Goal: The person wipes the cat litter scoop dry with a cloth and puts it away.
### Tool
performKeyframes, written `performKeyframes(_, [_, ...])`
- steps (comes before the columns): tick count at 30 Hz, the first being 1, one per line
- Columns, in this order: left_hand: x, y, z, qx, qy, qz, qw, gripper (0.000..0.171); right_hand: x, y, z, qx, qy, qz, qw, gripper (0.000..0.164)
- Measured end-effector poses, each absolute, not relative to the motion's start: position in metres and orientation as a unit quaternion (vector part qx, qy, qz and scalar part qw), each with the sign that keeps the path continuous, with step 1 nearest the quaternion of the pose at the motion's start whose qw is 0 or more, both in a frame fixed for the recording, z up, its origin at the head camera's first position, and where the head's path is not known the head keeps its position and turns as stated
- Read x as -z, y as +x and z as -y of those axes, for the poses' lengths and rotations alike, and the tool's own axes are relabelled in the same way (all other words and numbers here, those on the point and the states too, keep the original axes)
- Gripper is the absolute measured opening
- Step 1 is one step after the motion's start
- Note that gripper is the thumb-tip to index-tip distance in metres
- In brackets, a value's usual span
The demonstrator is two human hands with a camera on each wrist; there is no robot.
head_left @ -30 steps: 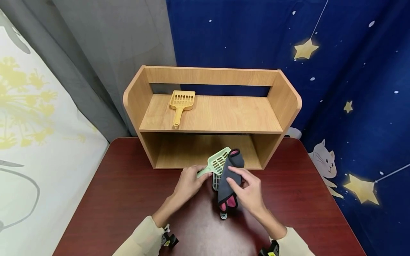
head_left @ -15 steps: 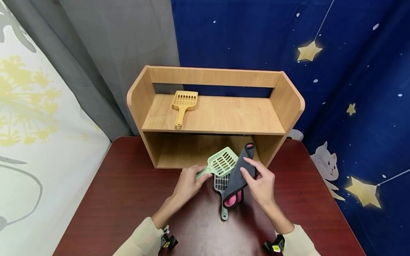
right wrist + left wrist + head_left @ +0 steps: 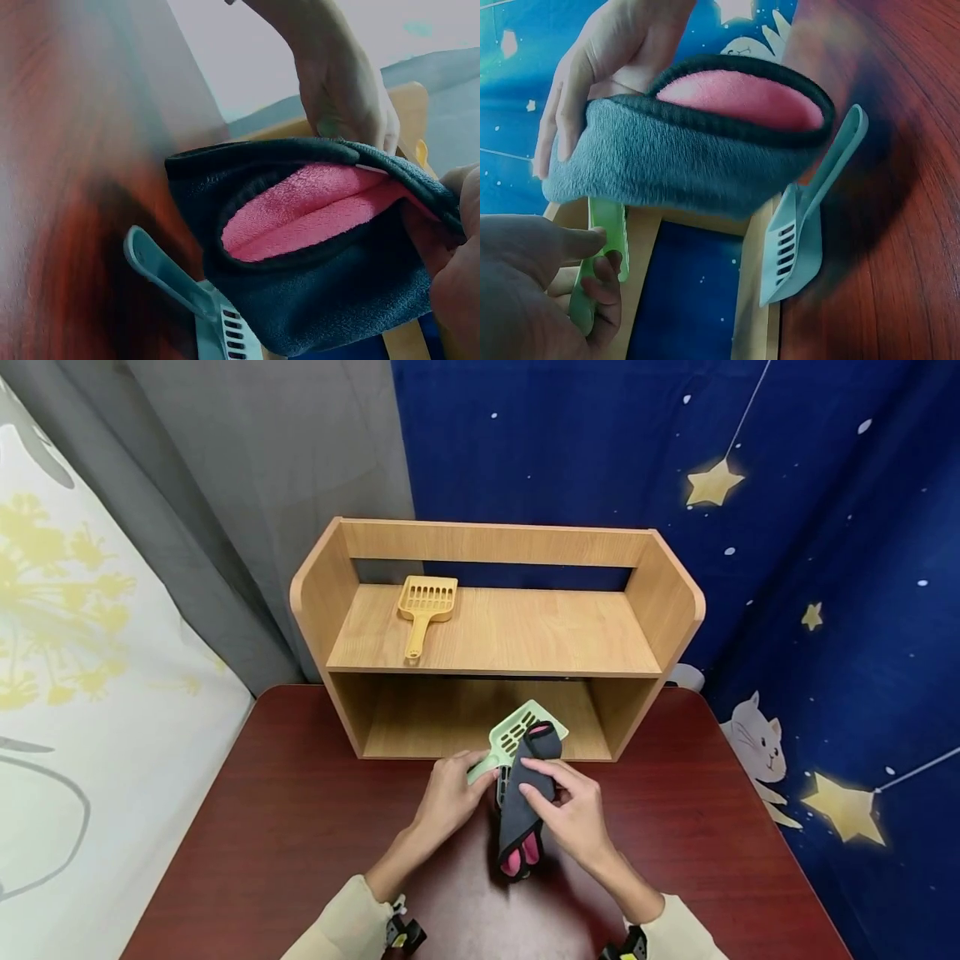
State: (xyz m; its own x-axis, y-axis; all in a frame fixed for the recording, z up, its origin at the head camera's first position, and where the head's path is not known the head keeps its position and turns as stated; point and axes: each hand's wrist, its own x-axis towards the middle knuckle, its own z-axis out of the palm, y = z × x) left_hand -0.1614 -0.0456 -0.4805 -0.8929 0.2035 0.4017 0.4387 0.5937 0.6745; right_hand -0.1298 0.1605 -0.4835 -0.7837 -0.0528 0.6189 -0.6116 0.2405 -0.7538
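Note:
In the head view my left hand (image 3: 448, 795) grips the handle of a light green litter scoop (image 3: 507, 737), its slotted head held up before the shelf. My right hand (image 3: 576, 814) pinches a folded cloth (image 3: 527, 793), dark grey outside, pink inside, with black edging. The cloth lies across part of the green scoop's head. Below them a grey-blue litter scoop (image 3: 801, 244) rests on the table, mostly covered by the cloth in the head view. In the right wrist view the cloth's fold gapes, showing its pink lining (image 3: 307, 214).
A two-tier wooden shelf (image 3: 525, 631) stands at the back of the dark red table (image 3: 330, 852). On its upper tier, to the left, lies a yellow litter scoop (image 3: 427, 602). Grey and blue curtains (image 3: 540, 435) hang behind.
The cloth moved right, uncovering more of both scoops, then came back left and down over them with my right hand. My left hand keeps hold of the green scoop, nearly still.

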Motion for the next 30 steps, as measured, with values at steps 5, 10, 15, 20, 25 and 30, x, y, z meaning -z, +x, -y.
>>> performKeyframes(5, [0.48,-0.16,0.047,0.412,-0.189,0.878,0.154,0.032,0.481,-0.134,-0.164,-0.587,0.205,0.744,0.246,0.035])
performKeyframes(10, [0.478,-0.157,0.053,0.415,-0.195,0.877,0.147,0.031,0.475,-0.145,-0.184,-0.615,0.138,0.737,0.244,0.035])
performKeyframes(15, [0.482,-0.156,0.058,0.417,-0.192,0.878,0.135,0.03,0.47,-0.153,-0.201,-0.642,0.112,0.722,0.233,0.035])
performKeyframes(20, [0.488,-0.158,0.062,0.427,-0.183,0.877,0.125,0.03,0.467,-0.156,-0.211,-0.647,0.111,0.718,0.233,0.035])
performKeyframes(25, [0.495,-0.163,0.066,0.422,-0.182,0.88,0.122,0.033,0.466,-0.156,-0.217,-0.649,0.103,0.717,0.231,0.035])
performKeyframes(30, [0.505,-0.17,0.07,0.413,-0.174,0.885,0.127,0.035,0.467,-0.153,-0.222,-0.646,0.103,0.723,0.224,0.035])
